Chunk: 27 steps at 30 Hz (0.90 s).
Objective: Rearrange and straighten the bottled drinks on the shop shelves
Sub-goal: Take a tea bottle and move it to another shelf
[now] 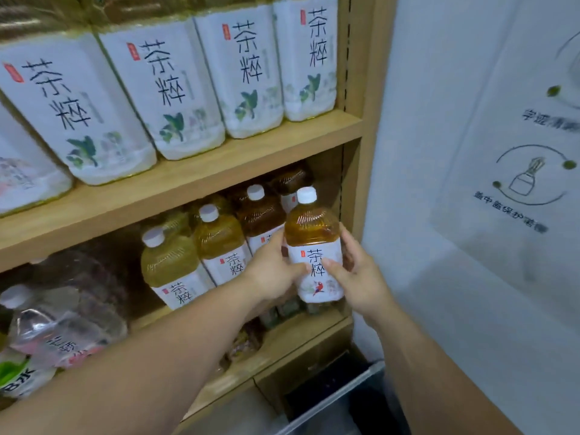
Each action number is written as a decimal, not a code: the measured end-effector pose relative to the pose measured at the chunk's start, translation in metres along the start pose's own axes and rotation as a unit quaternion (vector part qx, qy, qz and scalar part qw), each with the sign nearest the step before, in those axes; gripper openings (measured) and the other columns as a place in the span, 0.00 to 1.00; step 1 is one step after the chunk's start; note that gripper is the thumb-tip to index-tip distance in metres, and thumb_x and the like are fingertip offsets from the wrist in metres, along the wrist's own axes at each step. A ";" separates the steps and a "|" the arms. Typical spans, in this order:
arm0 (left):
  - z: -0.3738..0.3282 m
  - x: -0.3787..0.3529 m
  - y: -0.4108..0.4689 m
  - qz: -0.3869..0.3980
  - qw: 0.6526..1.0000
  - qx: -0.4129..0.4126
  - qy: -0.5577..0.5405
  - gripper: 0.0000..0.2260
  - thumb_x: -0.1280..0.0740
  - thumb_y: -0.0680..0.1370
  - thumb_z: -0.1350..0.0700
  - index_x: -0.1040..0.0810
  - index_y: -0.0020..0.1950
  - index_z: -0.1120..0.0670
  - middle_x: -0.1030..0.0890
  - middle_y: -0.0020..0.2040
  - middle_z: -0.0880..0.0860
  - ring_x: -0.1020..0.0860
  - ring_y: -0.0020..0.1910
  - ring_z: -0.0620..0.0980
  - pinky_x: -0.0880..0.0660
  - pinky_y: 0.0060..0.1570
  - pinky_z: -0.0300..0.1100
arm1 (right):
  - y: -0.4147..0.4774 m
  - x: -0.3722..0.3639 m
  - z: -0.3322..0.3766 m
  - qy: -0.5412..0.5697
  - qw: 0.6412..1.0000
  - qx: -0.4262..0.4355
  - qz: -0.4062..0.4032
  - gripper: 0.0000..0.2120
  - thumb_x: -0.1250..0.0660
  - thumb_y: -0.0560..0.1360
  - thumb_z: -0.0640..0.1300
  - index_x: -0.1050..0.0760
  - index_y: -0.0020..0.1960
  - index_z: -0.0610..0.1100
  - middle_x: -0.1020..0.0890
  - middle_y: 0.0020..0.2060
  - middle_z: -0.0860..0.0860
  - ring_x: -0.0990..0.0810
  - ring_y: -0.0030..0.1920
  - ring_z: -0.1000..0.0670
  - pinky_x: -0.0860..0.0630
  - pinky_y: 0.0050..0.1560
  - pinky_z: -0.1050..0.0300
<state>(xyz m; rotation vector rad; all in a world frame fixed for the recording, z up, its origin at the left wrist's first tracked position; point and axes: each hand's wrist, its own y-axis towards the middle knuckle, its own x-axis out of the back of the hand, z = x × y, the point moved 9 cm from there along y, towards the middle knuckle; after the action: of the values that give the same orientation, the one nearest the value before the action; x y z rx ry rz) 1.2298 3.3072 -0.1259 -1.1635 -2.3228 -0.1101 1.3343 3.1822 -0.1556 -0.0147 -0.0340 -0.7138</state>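
— Both hands on it?
— Yes. Left hand [276, 271] and right hand [357, 277] curl round the amber tea bottle [314, 243], upright between their fingers at the lower shelf [301, 337] front.

Amber tea bottle [314, 243]: white cap, white label with black characters and a red parrot. Light wooden shelf [188, 186]; pale grey wall [439, 309].

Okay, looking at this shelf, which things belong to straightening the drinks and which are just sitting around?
Part of the job: the amber tea bottle gripped by the left hand and right hand; the tea bottles beside it; the big tea bottles on the upper shelf; the water bottles at lower left.
Just there: the wall poster; the dark bin below.
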 end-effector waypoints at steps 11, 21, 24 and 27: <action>0.011 -0.010 0.037 -0.084 0.996 -0.024 0.003 0.30 0.27 0.78 0.56 0.35 0.76 0.44 0.22 0.54 0.35 0.23 0.55 0.33 0.29 0.58 0.34 | 0.049 0.016 -0.046 -0.070 0.995 0.041 -0.052 0.30 0.33 0.81 0.47 0.38 0.80 0.60 0.23 0.70 0.57 0.22 0.68 0.56 0.20 0.64 0.52; -0.028 0.050 -0.042 -0.236 0.853 -0.253 0.391 0.17 0.29 0.76 0.51 0.21 0.65 0.53 0.23 0.60 0.55 0.25 0.57 0.57 0.27 0.54 0.54 | -0.013 -0.009 -0.054 -0.088 0.961 0.033 -0.260 0.37 0.26 0.76 0.51 0.42 0.79 0.60 0.36 0.71 0.53 0.25 0.67 0.52 0.21 0.56 0.62; -0.022 0.074 -0.048 -0.259 0.761 -0.230 0.549 0.26 0.25 0.72 0.47 0.23 0.69 0.50 0.27 0.65 0.62 0.30 0.59 0.65 0.31 0.51 0.59 | -0.022 -0.040 -0.044 -0.098 0.962 0.090 -0.237 0.38 0.29 0.79 0.48 0.46 0.79 0.66 0.47 0.80 0.53 0.36 0.77 0.52 0.31 0.63 0.73; 0.005 0.084 -0.037 -0.218 0.727 -0.154 0.633 0.38 0.22 0.68 0.43 0.30 0.77 0.43 0.32 0.70 0.64 0.27 0.56 0.68 0.26 0.47 0.62 | -0.016 -0.069 -0.039 -0.144 0.963 0.129 -0.188 0.40 0.32 0.81 0.43 0.52 0.79 0.68 0.62 0.83 0.53 0.58 0.79 0.62 0.43 0.61 0.85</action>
<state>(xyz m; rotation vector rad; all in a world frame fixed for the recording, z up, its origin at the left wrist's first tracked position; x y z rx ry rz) 1.1588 3.3464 -0.0821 -0.3183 -1.2290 -1.1138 1.2728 3.2137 -0.1967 0.1420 -0.4185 -1.0783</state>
